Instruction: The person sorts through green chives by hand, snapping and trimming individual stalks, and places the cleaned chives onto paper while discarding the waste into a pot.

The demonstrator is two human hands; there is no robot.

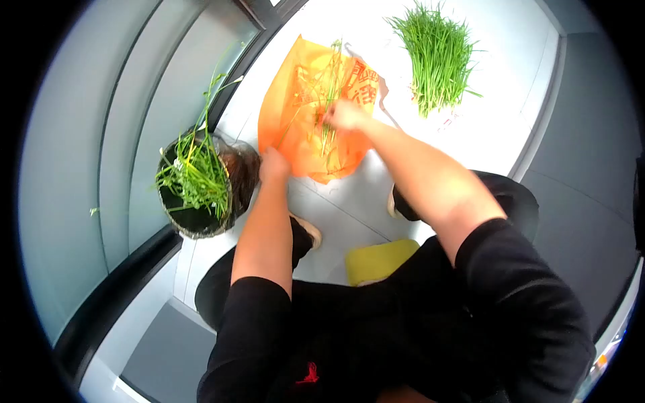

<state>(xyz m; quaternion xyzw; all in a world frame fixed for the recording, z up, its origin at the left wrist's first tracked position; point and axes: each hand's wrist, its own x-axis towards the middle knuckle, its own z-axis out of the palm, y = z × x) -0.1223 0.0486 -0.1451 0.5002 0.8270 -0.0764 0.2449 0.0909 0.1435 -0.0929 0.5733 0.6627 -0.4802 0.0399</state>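
Observation:
An orange plastic bag (279, 104) with red print lies flat on the pale floor, with loose green and yellowish stalks on it. My right hand (346, 115) is over its middle, fingers closed on a few thin chive stalks (327, 142). At the bag's lower left edge is my left hand (274, 165), fingers curled; a thin pale chive stalk (290, 125) runs up from it. A thick bundle of green chives (435, 60) rests on the floor to the right of the bag.
Left of my left hand stands a bin (195, 234) with a dark liner, heaped with green scraps (201, 178). Glass panels (127, 134) rise beyond it. A yellow-green block (379, 260) sits between my feet. A grey floor strip (578, 134) runs along the right.

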